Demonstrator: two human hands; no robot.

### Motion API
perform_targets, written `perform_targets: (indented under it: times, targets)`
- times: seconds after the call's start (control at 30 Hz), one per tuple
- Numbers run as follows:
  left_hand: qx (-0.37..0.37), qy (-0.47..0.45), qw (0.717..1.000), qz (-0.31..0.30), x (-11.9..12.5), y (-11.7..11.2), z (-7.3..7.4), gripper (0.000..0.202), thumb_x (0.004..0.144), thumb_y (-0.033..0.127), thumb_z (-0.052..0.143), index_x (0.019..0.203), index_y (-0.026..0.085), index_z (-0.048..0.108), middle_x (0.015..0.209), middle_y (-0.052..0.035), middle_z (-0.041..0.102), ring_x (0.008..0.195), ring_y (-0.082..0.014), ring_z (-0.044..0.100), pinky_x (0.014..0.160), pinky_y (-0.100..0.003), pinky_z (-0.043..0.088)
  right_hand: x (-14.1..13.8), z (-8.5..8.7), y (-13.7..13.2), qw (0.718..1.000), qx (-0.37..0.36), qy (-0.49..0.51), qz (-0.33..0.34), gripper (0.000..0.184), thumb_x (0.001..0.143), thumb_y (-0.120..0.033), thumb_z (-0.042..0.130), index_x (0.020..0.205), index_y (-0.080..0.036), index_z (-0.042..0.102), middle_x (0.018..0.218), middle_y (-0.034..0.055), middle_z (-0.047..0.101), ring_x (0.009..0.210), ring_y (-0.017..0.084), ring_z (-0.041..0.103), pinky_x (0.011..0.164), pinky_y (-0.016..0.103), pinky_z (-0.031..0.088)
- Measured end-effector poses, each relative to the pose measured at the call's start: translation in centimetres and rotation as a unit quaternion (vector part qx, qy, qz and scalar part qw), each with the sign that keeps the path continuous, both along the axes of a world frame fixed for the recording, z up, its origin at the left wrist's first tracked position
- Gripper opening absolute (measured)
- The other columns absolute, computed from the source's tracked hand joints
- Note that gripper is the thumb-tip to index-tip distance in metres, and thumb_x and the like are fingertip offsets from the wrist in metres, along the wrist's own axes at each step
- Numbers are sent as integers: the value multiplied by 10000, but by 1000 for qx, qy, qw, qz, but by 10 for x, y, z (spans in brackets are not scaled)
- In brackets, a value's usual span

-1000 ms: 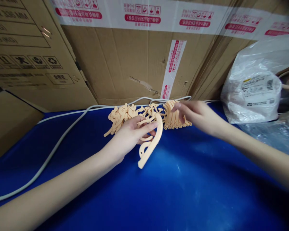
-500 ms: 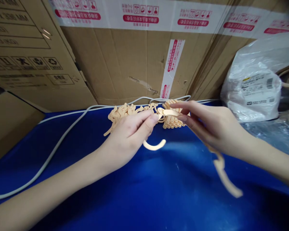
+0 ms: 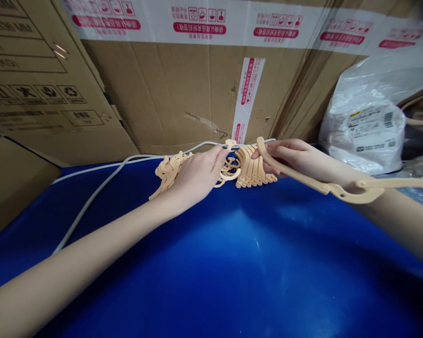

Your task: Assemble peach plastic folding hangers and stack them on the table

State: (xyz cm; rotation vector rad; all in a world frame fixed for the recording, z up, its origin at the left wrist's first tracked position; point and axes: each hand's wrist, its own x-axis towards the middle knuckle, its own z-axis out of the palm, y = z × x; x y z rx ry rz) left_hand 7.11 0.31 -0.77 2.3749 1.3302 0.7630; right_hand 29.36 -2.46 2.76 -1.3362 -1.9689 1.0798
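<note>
My left hand [image 3: 200,173] is closed around a beige plastic hook [image 3: 230,142]; its flat end stands up above my thumb, and my fingers hide much of the rest. In my right hand [image 3: 285,152] is a jointed beige plastic hanger [image 3: 296,174]. One arm slants from my fingers toward a curved middle joint, and a second arm runs past my forearm to the right edge. Between my hands lie loose beige hooks [image 3: 231,164]. Just below my right fingers is a neat row of beige hanger arms [image 3: 248,176]. A jumbled pile of beige pieces [image 3: 167,171] sits behind my left hand.
A blue surface [image 3: 232,272] spreads below my hands. Large cardboard boxes [image 3: 169,94] stand along the back and left. A white cable [image 3: 91,202] curves across the left. At right lie a clear plastic bag [image 3: 366,131] and more plastic wrapping.
My hands were close together at one beige piece; now they are apart. My right hand has turned, swinging the hanger up across my right forearm. My left hand has risen slightly with the hook.
</note>
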Motion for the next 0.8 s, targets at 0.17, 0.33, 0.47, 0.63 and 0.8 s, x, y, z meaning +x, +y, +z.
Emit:
perform_targets:
  times: [0.17,0.33,0.47,0.63,0.8]
  targets:
    - [-44,6,998,40,0,29,-7,269,926,388,525,763,198,621,625,-12,563,614,-185,501,615,-293,304,-4,-7,-6,990,-21,108,-93,206,934,-247,377,981,-210,575,622,-16,505,576,159,501,560,279,419]
    - [-100,-68,992,27,-4,14,4,418,996,485,373,1030,178,655,837,-63,702,775,-203,628,670,-287,429,-1,-5,-12,947,40,232,-218,61,884,-221,467,938,-230,494,731,13,660,595,137,530,568,256,423]
    - [-462,-255,842,-110,-5,-19,8,367,987,437,463,908,155,684,962,-96,751,859,-180,708,732,-267,552,12,0,-14,951,133,176,-215,175,799,-233,612,823,-254,441,837,41,722,745,171,650,700,300,508]
    - [-516,-354,780,-29,-5,-45,6,192,1003,215,458,845,161,552,682,-5,682,402,-75,540,360,-169,412,21,-1,-24,911,325,-247,-57,124,850,-327,602,893,-214,631,780,58,715,676,207,638,610,318,420]
    - [-501,-349,791,-32,6,-49,8,201,1039,228,376,901,179,514,563,32,617,295,-62,427,271,-145,315,1,-11,-35,809,419,-410,46,381,1033,-374,376,851,-221,674,658,56,682,609,198,598,626,334,353]
